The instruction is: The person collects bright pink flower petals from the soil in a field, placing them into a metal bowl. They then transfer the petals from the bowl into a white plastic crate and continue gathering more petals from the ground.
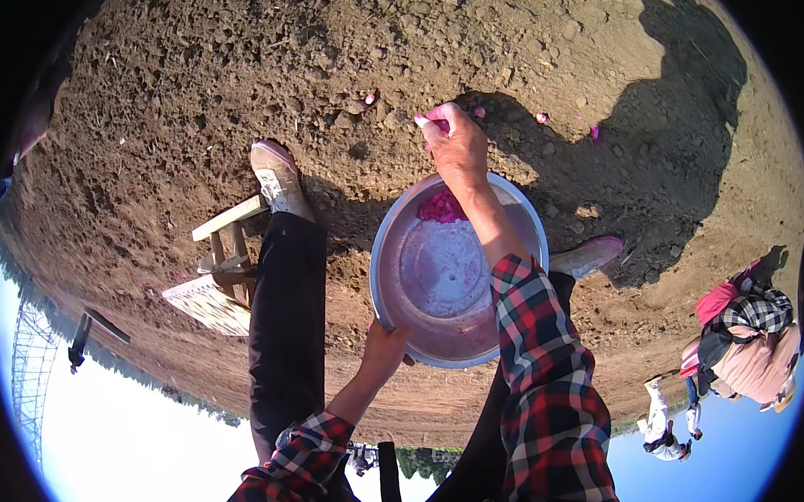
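Fingers [435,118] around pink bulb [443,126]

Open farmland, out of doors under a clear blue sky. Bare, clodded brown soil [204,85] all around, tilled and dry, in hard sunlight with sharp shadows. Pink petals [369,98] scattered on the ground; more of them in a metal basin [392,277]. A small wooden stool [220,271] standing on the earth. Another person [744,338] bent low over the soil farther off. Trees and a lattice tower [31,362] along the horizon.
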